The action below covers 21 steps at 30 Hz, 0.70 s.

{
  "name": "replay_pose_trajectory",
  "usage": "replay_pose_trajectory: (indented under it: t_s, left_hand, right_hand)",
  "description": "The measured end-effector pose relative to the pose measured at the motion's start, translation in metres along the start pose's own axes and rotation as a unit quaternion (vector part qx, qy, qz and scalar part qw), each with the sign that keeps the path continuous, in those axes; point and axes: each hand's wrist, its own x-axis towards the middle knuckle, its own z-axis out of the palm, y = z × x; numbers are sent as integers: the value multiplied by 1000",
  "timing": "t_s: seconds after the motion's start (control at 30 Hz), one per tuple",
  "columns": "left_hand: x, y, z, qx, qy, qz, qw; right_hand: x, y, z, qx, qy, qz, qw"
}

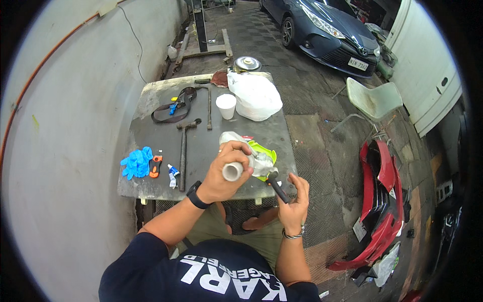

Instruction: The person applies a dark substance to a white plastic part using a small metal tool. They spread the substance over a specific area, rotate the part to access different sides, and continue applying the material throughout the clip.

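My left hand (227, 168), with a black watch at its wrist, is closed around a white tubular thing (232, 172) whose round end faces me. Its exact kind is hard to make out. My right hand (294, 204) has a black-handled tool (278, 189) against its fingers, and the tool's far end meets a whitish lump (262, 164). Behind the lump lies a bright green piece (270, 152), partly covered. Another white rounded thing (230, 136) shows just beyond my left hand.
On the dark table (151, 103) lie a hammer (184, 151), a metal bar (209, 108), a strap (173, 108), blue gloves (137, 163) and an orange-black cutter (156, 166). A white cup (226, 106) stands by a white plastic bag (255, 96). A chair (373, 98) and red bumper (387, 211) are at right.
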Motion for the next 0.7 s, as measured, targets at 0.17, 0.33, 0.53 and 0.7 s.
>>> replay_pose_trajectory:
  t_s: [0.17,0.33,0.53,0.7]
  left_hand:
    - [2,6,4,92,2,53,994]
    - [1,4,5,79,-3,47,996]
    - [-5,4,3,18,0,-1,1000]
    - [-6,9,3,124,-24,64,990]
  right_hand:
    - [-9,-19,-8,129,-25,-30,991]
    - [-9,-23,-14,110,-13,-92,990]
    - [1,-43,-11,92,-15,-157,983]
    - [1,-44,-12,133,-42,-146,979]
